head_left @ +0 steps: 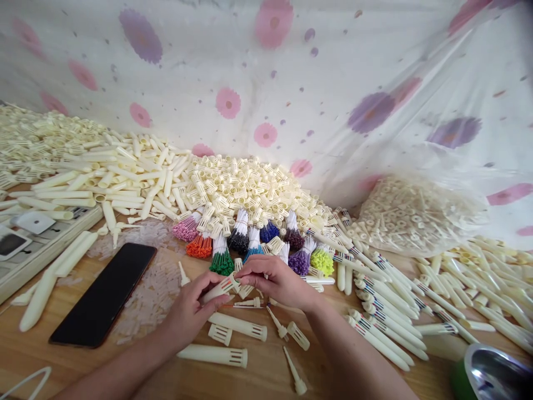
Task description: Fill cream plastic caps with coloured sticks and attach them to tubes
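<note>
My left hand (195, 305) is wrapped round a cream multicolour pen barrel (220, 290), which tilts up to the right. Coloured slider pieces show in the slots near its upper end. At that end, the fingers of my right hand (275, 278) are pinched together; what they grip is hidden. On the table below lie loose slotted barrels (237, 326), a short slotted sleeve (220, 334), another sleeve (298, 335) and pointed cream tips (295, 371). Just beyond my hands stand bundles of refills with coloured ends, among them green (222, 258), purple (302, 256) and yellow (322, 261).
A large heap of slotted sleeves (250, 186) rises behind the bundles. To the left are a black phone (104, 294), clear small pieces (150, 297) and a power strip (50, 241). Assembled pens (383, 339), a plastic bag (416, 214) and a metal bowl (499, 366) sit right.
</note>
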Demonstrator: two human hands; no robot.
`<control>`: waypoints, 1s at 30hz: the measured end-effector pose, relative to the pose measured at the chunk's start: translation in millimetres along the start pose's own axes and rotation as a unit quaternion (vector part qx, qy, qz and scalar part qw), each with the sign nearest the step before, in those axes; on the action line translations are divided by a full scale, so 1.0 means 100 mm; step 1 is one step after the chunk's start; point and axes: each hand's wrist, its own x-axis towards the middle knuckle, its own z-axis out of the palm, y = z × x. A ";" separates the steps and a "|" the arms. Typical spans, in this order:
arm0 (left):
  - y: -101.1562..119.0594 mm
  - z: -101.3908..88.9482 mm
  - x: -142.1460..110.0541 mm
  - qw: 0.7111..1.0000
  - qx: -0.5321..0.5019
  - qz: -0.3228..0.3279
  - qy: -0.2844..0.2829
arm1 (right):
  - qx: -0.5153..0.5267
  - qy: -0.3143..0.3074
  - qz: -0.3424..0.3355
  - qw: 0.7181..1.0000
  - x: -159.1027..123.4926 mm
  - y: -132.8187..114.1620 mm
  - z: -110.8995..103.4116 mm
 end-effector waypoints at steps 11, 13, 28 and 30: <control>-0.02 0.01 0.01 1.000 0.001 0.008 0.013 | 0.098 0.105 0.130 0.981 -0.04 0.02 0.25; -0.02 0.01 0.02 1.000 -0.001 0.010 0.017 | 0.124 0.114 0.148 0.974 -0.04 0.03 0.28; -0.02 0.01 0.00 1.000 -0.015 0.012 0.002 | 0.214 0.063 0.203 0.953 -0.09 -0.01 0.19; -0.03 0.01 0.00 1.000 -0.013 0.012 0.005 | 0.223 0.057 0.212 0.950 -0.09 -0.01 0.17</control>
